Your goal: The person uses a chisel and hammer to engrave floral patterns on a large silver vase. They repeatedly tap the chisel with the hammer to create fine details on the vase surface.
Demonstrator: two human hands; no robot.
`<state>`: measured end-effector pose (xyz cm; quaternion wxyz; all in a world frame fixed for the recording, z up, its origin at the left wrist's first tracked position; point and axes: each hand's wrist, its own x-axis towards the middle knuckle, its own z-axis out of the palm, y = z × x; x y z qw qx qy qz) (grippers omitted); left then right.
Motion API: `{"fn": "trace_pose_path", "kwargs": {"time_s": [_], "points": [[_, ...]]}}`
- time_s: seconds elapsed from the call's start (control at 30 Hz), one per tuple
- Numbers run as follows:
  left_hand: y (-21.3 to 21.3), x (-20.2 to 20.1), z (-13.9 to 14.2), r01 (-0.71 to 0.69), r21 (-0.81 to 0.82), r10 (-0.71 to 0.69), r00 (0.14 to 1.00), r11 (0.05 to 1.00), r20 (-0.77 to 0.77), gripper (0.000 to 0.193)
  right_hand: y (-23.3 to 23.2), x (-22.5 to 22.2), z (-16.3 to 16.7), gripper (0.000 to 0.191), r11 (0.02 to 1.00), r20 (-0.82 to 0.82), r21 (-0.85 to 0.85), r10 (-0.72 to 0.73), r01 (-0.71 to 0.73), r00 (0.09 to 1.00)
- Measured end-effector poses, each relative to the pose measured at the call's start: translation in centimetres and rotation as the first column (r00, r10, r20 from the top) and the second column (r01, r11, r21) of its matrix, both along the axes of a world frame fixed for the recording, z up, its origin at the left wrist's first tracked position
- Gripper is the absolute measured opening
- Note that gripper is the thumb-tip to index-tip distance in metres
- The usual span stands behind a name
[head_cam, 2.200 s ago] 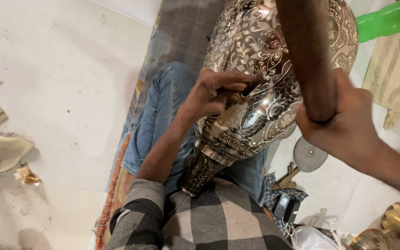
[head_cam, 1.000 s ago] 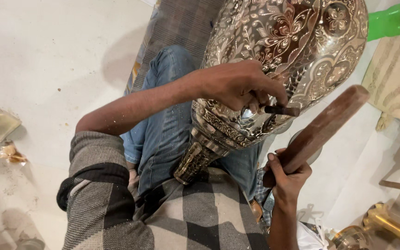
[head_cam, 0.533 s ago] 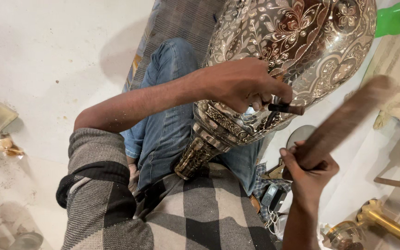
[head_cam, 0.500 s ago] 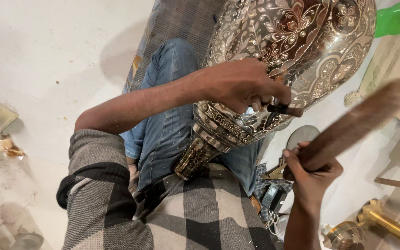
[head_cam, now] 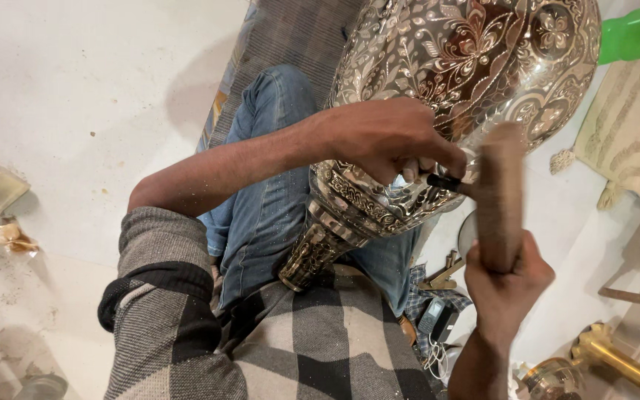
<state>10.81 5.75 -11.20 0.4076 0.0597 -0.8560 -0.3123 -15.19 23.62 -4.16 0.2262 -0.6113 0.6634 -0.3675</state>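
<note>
A thin dark metal punch [head_cam: 444, 181] is pinched by the left hand [head_cam: 390, 137] against the ornate engraved silver-coloured metal vase [head_cam: 453, 96]. A brown wooden mallet [head_cam: 499, 196] is gripped by the right hand [head_cam: 509, 278], touching the punch's end.

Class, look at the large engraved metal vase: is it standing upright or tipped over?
Tipped. The engraved vase lies slanted across the person's lap, its narrow foot toward the body, steadied by the left hand.

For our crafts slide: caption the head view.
Left hand sets a chisel against an engraved metal vase; right hand swings a wooden mallet.

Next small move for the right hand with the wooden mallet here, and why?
Probably a short tap on the punch's butt end. The left hand pins its tip against the engraved metal vase, and the right hand holds the wooden mallet right beside it.
</note>
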Motion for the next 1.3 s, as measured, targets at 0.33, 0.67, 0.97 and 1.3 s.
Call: {"fn": "trace_pose_path", "kwargs": {"time_s": [0.33, 0.67, 0.97, 1.3], "points": [[-0.7, -0.3, -0.3, 0.057, -0.029, -0.057, 0.998, 0.998, -0.006, 0.044, -0.1, 0.8, -0.5, 0.018, 0.985, 0.224, -0.170, 0.047, -0.009, 0.974], [-1.3, -0.3, -0.7, 0.077, -0.069, -0.073, 0.996, 0.995, 0.058, 0.046, 0.6, 1.4, -1.5, 0.014, 0.995, 0.014, 0.019, -0.099, 0.099, 0.995], [-2.0, -0.4, -0.6, 0.120, -0.104, -0.105, 0.985, 0.987, 0.140, 0.038, 0.8, 1.4, -3.0, 0.018, 0.989, 0.074, -0.058, -0.128, 0.133, 0.989], [-3.1, 0.2, 0.4, 0.193, -0.155, -0.160, 0.966, 0.969, 0.204, 0.028, 1.3, 2.6, -3.7, 0.019, 0.989, 0.231, -0.090, -0.097, 0.120, 0.968]]}}
